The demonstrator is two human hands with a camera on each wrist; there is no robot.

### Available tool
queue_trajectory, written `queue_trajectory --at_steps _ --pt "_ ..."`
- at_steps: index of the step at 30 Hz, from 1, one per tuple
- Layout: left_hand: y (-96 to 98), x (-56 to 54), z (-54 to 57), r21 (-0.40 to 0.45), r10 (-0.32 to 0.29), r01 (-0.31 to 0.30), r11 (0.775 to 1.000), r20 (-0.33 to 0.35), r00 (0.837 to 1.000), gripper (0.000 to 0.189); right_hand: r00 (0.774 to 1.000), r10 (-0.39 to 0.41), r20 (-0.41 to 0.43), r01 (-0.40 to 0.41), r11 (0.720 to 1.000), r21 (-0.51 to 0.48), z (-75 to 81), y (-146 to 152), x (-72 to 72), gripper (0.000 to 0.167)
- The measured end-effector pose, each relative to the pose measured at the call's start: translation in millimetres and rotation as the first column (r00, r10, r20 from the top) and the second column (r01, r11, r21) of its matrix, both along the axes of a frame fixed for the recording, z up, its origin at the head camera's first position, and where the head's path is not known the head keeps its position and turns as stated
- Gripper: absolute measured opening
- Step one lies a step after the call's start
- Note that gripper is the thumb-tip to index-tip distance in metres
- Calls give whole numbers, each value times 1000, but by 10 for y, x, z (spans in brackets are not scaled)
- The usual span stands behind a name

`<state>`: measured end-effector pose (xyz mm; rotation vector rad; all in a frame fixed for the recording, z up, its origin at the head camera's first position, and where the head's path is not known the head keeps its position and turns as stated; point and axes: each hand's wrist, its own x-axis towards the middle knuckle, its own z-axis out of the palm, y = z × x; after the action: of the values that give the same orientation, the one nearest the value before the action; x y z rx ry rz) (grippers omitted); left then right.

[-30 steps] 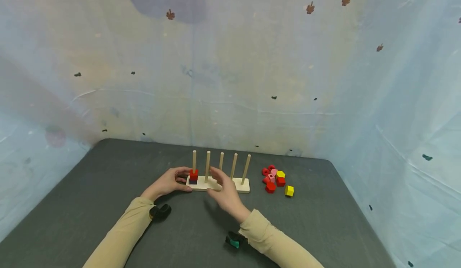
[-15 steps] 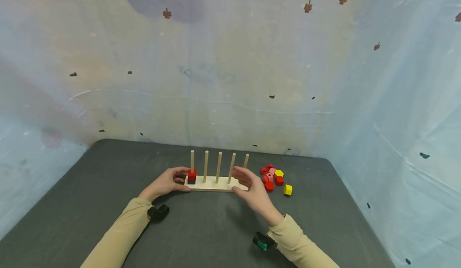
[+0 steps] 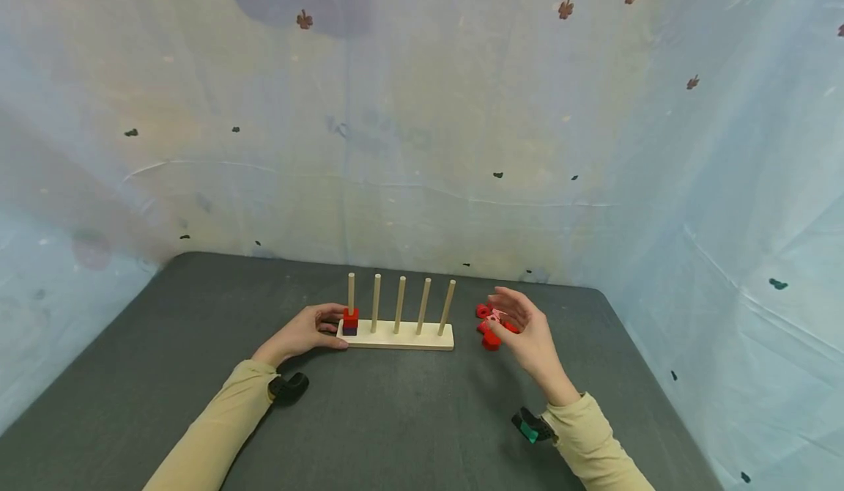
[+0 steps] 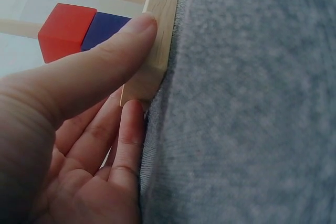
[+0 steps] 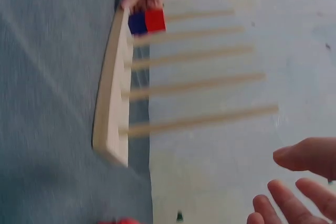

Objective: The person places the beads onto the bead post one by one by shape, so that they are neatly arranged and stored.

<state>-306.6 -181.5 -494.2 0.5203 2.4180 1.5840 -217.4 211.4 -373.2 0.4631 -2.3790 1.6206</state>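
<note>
My left hand [image 3: 303, 333] holds the left end of a wooden peg stand [image 3: 402, 339] with several upright pegs. In the left wrist view the thumb lies on the base's long side, and a finger touches its end. On the leftmost peg a red block [image 4: 65, 32] sits on top of a dark blue block [image 4: 105, 30]. The other pegs are bare. My right hand [image 3: 532, 338] hovers over a group of beads, its fingers loosely bent and nothing between them. Red beads [image 3: 491, 341] show to the left of it; the yellow ones are hidden behind it.
A dark grey cloth covers the table [image 3: 382, 418]. Behind and to the right hangs a pale sheet [image 3: 422, 146] with small leaf and dark marks. Each wrist wears a black strap [image 3: 289, 388].
My right hand has moved right, from beside the middle pegs, past the stand's right end, to over the beads, covering the yellow ones. My left hand stays on the stand.
</note>
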Motion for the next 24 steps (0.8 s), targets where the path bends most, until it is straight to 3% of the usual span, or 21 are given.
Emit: queue_trajectory --at_steps 5,12,14,18,24 --pt "-5 7 4 4 3 -3 1000 6 1000 79 999 -19 -35 20 1000 22 -164 300 -206 50" --pt "5 1 9 -7 4 -4 1000 -2 1000 80 998 -26 -55 30 997 69 -146 457 -287 48" --pt "6 -5 1 -6 8 -8 1000 1 1000 79 998 -25 -60 29 997 76 -268 557 -391 48" --pt "3 -8 -15 -6 11 -11 1000 5 1000 79 999 -29 -28 32 993 117 -462 702 -537 48" --pt "-6 -10 -24 -9 9 -9 1000 -3 1000 80 999 21 33 -27 983 182 -541 770 -596 45"
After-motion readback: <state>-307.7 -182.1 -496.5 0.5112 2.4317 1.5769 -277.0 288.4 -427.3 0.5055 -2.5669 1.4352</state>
